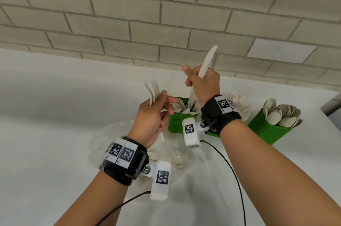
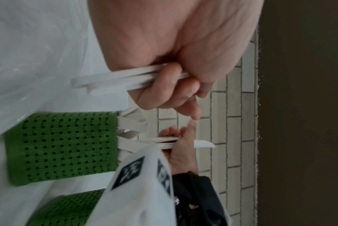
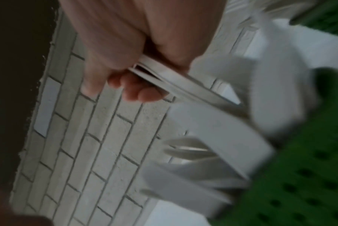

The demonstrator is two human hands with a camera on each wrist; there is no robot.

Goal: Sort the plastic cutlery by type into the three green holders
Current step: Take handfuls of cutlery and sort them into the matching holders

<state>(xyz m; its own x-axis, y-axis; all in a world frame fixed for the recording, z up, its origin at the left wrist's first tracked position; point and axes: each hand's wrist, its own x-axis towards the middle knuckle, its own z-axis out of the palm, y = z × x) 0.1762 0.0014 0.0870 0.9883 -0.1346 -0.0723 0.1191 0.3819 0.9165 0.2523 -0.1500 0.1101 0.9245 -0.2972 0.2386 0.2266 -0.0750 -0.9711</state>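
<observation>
The left hand (image 1: pixel 154 115) is raised, fist curled round forks (image 1: pixel 152 91), tines up. The right hand (image 1: pixel 202 83), higher, grips knives (image 1: pixel 206 63) upright above the left holder (image 1: pixel 178 123); spoons (image 1: pixel 280 113) fill the right holder (image 1: pixel 267 130).

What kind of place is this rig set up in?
Probably a plain utility or lab-style room, not a furnished kitchen: a bare white tabletop against an unpainted grey block wall, with three green woven plastic holders of white plastic cutlery as staged props.

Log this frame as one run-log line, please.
left hand: holds forks | right hand: holds knives above left holder | right holder: spoons
</observation>
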